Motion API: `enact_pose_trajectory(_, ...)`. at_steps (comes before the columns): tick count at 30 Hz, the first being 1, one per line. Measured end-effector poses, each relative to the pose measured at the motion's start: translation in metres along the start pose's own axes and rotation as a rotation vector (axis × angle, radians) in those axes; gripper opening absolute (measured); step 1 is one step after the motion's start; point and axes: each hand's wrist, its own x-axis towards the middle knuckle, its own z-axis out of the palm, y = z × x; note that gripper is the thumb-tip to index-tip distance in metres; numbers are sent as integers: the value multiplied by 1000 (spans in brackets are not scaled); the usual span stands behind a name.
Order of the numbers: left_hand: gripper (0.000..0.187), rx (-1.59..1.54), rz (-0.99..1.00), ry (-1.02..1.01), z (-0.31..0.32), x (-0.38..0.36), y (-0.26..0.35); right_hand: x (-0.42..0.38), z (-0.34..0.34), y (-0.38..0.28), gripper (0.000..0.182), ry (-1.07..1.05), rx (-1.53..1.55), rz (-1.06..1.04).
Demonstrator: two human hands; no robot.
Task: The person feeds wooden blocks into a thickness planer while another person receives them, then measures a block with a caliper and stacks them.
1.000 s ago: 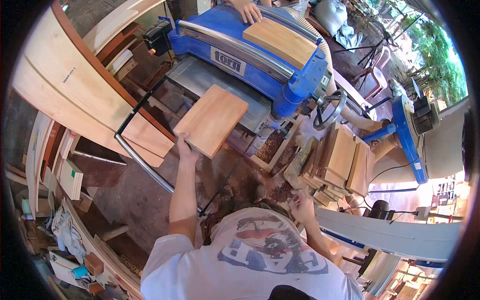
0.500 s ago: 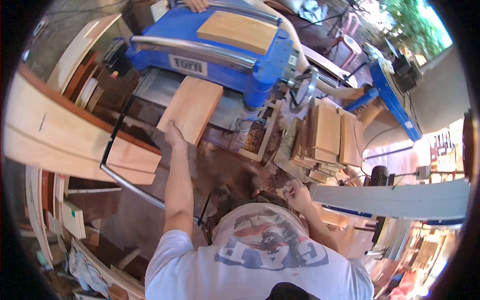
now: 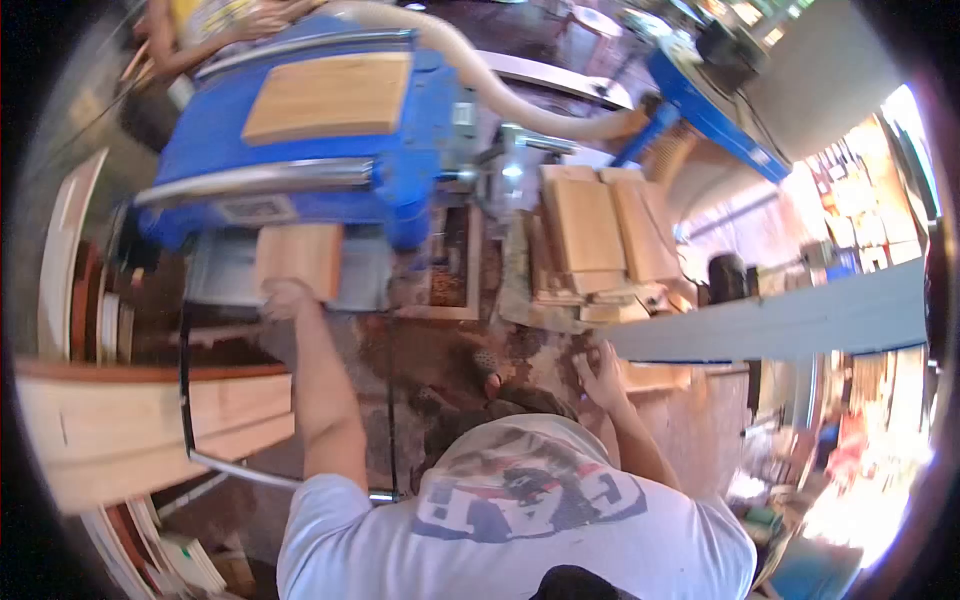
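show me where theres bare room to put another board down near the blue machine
The bare grey bed right of the board under the left hand is free. The blue machine top is mostly taken by a board. The board stack beyond the right hand is crowded.

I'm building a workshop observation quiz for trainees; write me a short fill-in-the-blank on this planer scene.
1. The left hand pushes a wooden board into a machine painted ____.
2. Another board lies on ____ of the machine.
3. The right hand is near a ____ of boards on the floor, holding nothing.
4. The person's T-shirt is mostly ____.

Missing words: blue; top; stack; white
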Motion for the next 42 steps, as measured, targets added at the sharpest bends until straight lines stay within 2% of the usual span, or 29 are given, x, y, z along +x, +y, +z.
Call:
enact_pose_trajectory(2,80,67,-25,-39,-34,-26,52,25,15,32,42,75,142,228)
enact_pose_trajectory(4,78,10,-120,41,-53,-62,74,57,48,87,58,226,372,523)
enact_pose_trajectory(6,76,5,-206,138,-55,-61,87,100,77,134,58,321,572,630)
enact_pose_trajectory(8,74,547,276,-239,-64,-37,70,142,98,186,63,494,567,696)
enact_pose_trajectory(9,74,566,313,-269,-64,-41,57,156,98,205,66,590,565,742)
enact_pose_trajectory(10,74,584,351,-299,-64,-46,45,172,82,216,68,781,571,783)
enact_pose_trajectory(11,75,347,158,-171,-65,-62,19,172,62,222,68,779,728,830)
enact_pose_trajectory(12,76,228,45,-33,-62,-71,-11,171,43,229,67,782,881,883)
enact_pose_trajectory(13,77,98,-79,116,-68,-82,-36,173,28,247,66,667,1103,863)
enact_pose_trajectory(15,80,98,50,-41,-128,-134,-80,173,18,306,65,477,1426,809)
enact_pose_trajectory(16,79,68,139,-11,-151,-159,-105,186,18,345,66,313,1485,890)
enact_pose_trajectory(17,79,40,228,30,-172,-179,-126,190,14,353,61,266,1473,879)
enact_pose_trajectory(18,76,54,237,44,-198,-198,-144,195,7,338,51,271,1544,909)
enact_pose_trajectory(20,72,83,284,59,-236,-221,-158,199,17,341,39,136,1457,768)
enact_pose_trajectory(21,70,104,320,56,-251,-231,-158,193,-10,292,38,228,1576,921)
enact_pose_trajectory(23,65,78,375,27,-266,-243,-154,185,-32,244,36,273,1471,779)
enact_pose_trajectory(25,61,-9,414,-37,-268,-255,-143,186,-42,269,34,253,1478,719)
enact_pose_trajectory(27,55,-210,428,-218,-267,-260,-123,166,-73,208,39,367,1520,687)
enact_pose_trajectory(29,46,-367,444,-471,-267,-269,-85,128,-83,213,55,591,1284,674)
enact_pose_trajectory(31,45,-539,498,-666,-265,-276,-63,84,-98,209,67,620,1158,416)
enact_pose_trajectory(34,50,-664,427,-1022,-277,-298,-8,39,-150,129,63,652,1402,266)
enact_pose_trajectory(38,70,-704,426,-1588,-261,-321,37,8,-167,80,65,459,1395,187)
enact_pose_trajectory(40,79,-771,267,-1840,-253,-331,41,8,-154,61,65,217,1415,147)
enact_pose_trajectory(41,85,-696,235,-1852,-256,-330,43,15,-146,51,65,91,1425,105)
enact_pose_trajectory(42,83,-680,150,-1774,-272,-328,41,17,-130,40,63,174,1328,157)
